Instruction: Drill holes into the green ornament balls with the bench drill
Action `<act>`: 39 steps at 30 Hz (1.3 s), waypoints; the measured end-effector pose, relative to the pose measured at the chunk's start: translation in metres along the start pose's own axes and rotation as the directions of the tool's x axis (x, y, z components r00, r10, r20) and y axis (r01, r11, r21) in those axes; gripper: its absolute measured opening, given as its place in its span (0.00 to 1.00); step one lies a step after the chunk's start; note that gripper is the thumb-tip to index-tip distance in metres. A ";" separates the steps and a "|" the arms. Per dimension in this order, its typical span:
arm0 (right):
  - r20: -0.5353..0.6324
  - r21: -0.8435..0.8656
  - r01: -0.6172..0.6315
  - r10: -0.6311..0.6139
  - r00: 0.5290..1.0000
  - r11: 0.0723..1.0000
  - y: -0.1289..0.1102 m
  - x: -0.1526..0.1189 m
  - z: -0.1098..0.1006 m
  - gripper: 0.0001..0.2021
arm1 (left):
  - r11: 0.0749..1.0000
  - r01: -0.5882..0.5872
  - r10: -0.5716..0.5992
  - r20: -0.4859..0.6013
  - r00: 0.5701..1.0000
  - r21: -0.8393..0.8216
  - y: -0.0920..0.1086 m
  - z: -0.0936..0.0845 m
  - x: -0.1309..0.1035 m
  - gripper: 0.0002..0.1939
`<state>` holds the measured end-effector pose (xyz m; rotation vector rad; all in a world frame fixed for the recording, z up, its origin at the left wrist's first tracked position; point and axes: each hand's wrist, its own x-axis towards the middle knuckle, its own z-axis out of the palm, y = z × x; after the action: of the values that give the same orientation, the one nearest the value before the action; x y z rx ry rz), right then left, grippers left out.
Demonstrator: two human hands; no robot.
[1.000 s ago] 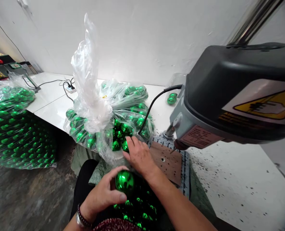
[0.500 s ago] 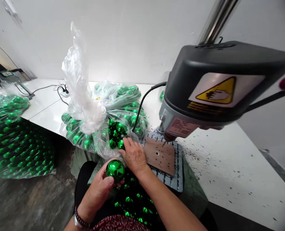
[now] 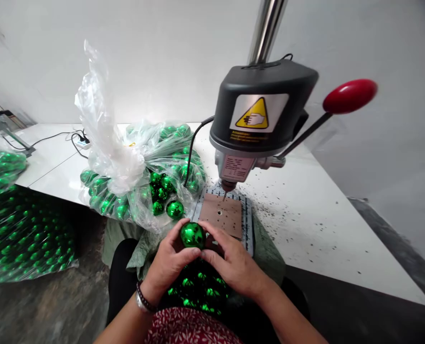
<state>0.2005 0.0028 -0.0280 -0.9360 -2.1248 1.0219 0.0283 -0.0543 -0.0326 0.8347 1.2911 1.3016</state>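
Note:
A shiny green ball (image 3: 192, 235), like a Christmas bauble, is between my two hands in front of the drill press (image 3: 230, 129). My left hand (image 3: 169, 260) grips its left side, and my right hand (image 3: 235, 263) has fingers and thumb against its right side. Just beyond, another green ball (image 3: 175, 209) lies at the mouth of a clear plastic bag (image 3: 121, 174) full of such balls. Under the drill bit is a brown wooden board (image 3: 230, 217) with a small hole, set on the grey base (image 3: 248, 224). More green balls (image 3: 198, 291) sit below my hands.
A red-knobbed lever (image 3: 350, 96) sticks out to the drill's right. Dark chips are scattered over the white table (image 3: 327, 229). A black cable (image 3: 190, 153) runs down beside the bag. Another large bag of green balls (image 3: 26, 239) stands at the left, near a power strip (image 3: 82, 142).
My right hand has drawn back from the balls in the bag and now joins my left on the held ball. The view has shifted right, showing the whole drill lever.

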 end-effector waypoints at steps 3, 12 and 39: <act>-0.024 0.093 -0.133 0.136 0.990 0.987 0.008 -0.017 0.011 0.27 | 0.989 -0.017 0.018 -0.008 1.000 0.144 0.001 0.009 -0.003 0.36; -0.187 0.181 -0.227 0.260 0.947 0.957 0.024 -0.027 0.005 0.28 | 0.953 -0.077 0.059 0.067 0.996 0.294 0.015 0.030 0.019 0.27; -0.372 0.248 -0.400 0.468 0.802 0.882 0.054 -0.028 -0.038 0.23 | 0.593 -0.275 0.216 0.180 0.960 0.757 0.013 0.067 0.089 0.26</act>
<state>0.2624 0.0209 -0.0584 -1.4622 -1.4740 1.0632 0.0737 0.0482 -0.0264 1.7125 1.7555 0.8517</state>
